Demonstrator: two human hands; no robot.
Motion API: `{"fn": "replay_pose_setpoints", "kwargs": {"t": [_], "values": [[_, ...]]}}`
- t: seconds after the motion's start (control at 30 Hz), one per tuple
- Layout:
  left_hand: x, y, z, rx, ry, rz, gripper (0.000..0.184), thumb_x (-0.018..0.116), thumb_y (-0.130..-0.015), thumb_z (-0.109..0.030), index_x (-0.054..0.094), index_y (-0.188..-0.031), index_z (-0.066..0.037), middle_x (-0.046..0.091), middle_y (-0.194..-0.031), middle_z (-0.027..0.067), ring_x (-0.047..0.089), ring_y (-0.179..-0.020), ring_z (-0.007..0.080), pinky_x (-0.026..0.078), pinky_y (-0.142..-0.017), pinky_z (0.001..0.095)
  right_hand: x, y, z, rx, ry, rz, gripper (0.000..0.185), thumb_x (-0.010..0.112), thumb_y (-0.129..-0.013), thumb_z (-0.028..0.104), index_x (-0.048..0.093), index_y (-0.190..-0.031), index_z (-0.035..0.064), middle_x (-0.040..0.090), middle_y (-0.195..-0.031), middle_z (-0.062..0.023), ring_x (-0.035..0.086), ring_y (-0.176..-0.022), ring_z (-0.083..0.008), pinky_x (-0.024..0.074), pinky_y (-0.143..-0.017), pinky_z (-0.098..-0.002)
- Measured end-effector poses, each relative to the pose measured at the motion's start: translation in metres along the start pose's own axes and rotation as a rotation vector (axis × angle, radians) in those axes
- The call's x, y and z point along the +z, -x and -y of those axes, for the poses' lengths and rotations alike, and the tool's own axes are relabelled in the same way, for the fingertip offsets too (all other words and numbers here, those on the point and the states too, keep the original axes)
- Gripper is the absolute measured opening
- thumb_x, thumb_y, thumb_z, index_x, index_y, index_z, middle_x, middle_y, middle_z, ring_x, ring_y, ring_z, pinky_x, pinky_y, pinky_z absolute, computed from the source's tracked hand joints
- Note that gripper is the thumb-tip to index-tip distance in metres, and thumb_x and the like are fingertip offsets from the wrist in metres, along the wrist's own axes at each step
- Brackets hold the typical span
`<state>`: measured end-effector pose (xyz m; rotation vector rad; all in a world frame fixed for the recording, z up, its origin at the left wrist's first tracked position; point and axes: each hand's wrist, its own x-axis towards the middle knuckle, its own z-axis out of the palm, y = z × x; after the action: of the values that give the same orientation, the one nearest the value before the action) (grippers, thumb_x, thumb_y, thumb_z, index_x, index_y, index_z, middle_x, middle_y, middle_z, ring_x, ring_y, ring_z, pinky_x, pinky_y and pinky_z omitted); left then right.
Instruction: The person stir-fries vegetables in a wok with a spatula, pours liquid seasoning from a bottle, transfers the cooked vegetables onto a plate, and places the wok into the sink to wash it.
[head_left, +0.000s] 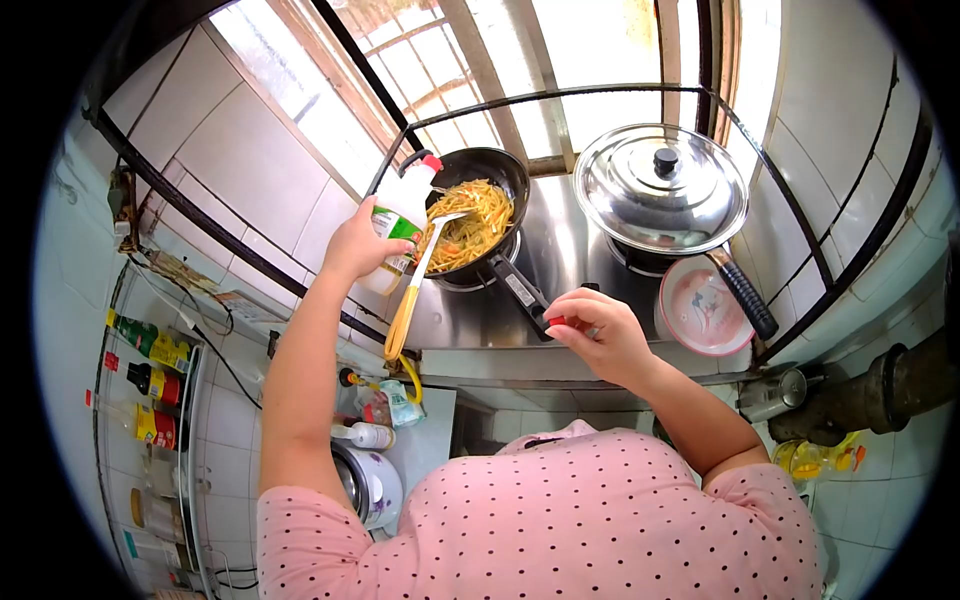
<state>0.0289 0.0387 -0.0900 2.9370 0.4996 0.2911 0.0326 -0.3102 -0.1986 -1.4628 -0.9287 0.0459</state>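
Here's the left hand [368,245] in the left-centre of the frame, wrapped round a white bottle [402,205], fingers and thumb covering much of its green label, so the print is hard to read. The bottle leans, its long axis running from lower left to upper right, base low and red top pointing up and right, over the left rim of the black pan [512,180]; a dark shape behind that top is hard to make out. Over to the centre, the right hand [598,335] pinches a small red piece [556,321] between thumb and fingertips, most of it covered, just beside the end of the pan's handle. In the pan, shredded food [485,212] sits under the head of a spatula [402,322], whose yellow handle slants down and left past the bottle. Upper right, a steel lid [625,200] hides whatever its pan contains, and a pink bowl [708,310] sits below, partly covered by that pan's handle. The dotted shirt [620,510] blocks the bottom centre, and the round dark border cuts off the corners.
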Motion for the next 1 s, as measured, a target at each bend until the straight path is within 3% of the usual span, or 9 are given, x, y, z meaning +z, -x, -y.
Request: {"fn": "replay_pose_setpoints", "kwargs": {"t": [0.2,0.43,0.6,0.63,0.7,0.8,1.0], "values": [[0.008,0.005,0.004,-0.032,0.103,-0.031,0.094,0.083,-0.059,-0.039,0.039,-0.133,0.0,0.062,-0.112,0.0188,0.061,-0.103,0.0312,0.048,-0.088,0.0369,0.003,-0.004,0.0,-0.026,0.009,0.008,0.015,0.067,-0.081,0.003,0.066,-0.096,0.0043,0.06,-0.089,-0.0045,0.058,-0.07,-0.0122,0.0479,-0.063,-0.0243],[0.026,0.041,0.021,0.077,0.708,-0.196,0.088,0.083,-0.065,-0.021,0.035,-0.135,-0.002,0.057,-0.119,0.0151,0.058,-0.108,0.0247,0.046,-0.092,0.0345,0.022,-0.041,-0.002,0.068,-0.123,-0.083,0.019,0.069,-0.08,0.003,0.061,-0.097,0.0045,0.062,-0.081,-0.0022,0.058,-0.066,-0.0072,0.0469,-0.062,-0.0219],[0.01,0.125,0.011,0.155,1.062,-0.201,0.092,0.082,-0.063,-0.01,0.03,-0.139,-0.003,0.051,-0.127,0.012,0.051,-0.116,0.0221,0.042,-0.099,0.0362,0.052,-0.093,0.029,0.032,-0.204,-0.07,0.015,0.071,-0.08,0.006,0.065,-0.094,0.0016,0.066,-0.079,-0.0018,0.058,-0.067,-0.0055,0.047,-0.064,-0.0204],[0.009,0.145,0.012,0.169,1.103,-0.212,0.093,0.082,-0.063,-0.009,0.03,-0.14,-0.004,0.05,-0.128,0.0116,0.05,-0.117,0.0218,0.041,-0.099,0.0365,0.061,-0.099,0.036,0.041,-0.176,-0.035,0.018,0.066,-0.083,0.0,0.065,-0.101,-0.0018,0.066,-0.084,-0.0029,0.058,-0.076,-0.0056,0.0472,-0.068,-0.0186],[0.01,0.182,0.019,0.119,1.138,-0.18,0.099,0.083,-0.061,-0.01,0.027,-0.142,-0.004,0.048,-0.13,0.0102,0.046,-0.121,0.0214,0.037,-0.102,0.0367,0.082,-0.11,0.04,0.017,-0.173,0.004,0.022,0.064,-0.086,0.002,0.064,-0.108,-0.002,0.066,-0.088,-0.0046,0.06,-0.078,-0.0079,0.0487,-0.07,-0.0205],[0.017,0.229,0.03,0.047,1.202,-0.163,0.108,0.087,-0.056,-0.017,0.025,-0.143,-0.003,0.045,-0.133,0.0102,0.043,-0.124,0.0212,0.033,-0.105,0.0358,0.122,-0.114,0.044,0.109,-0.552,0.131,0.022,0.063,-0.087,0.007,0.066,-0.107,-0.0009,0.067,-0.089,-0.0042,0.061,-0.078,-0.0078,0.0495,-0.072,-0.0215],[0.03,0.299,0.066,-0.092,1.131,-0.239,0.109,0.087,-0.056,-0.02,0.024,-0.144,-0.004,0.044,-0.135,0.0111,0.041,-0.126,0.0211,0.032,-0.105,0.0353,0.19,-0.099,0.052,0.261,-0.527,0.442,0.023,0.059,-0.09,0.006,0.063,-0.11,-0.0041,0.067,-0.093,-0.0063,0.062,-0.083,-0.0097,0.0517,-0.077,-0.0228]]}}
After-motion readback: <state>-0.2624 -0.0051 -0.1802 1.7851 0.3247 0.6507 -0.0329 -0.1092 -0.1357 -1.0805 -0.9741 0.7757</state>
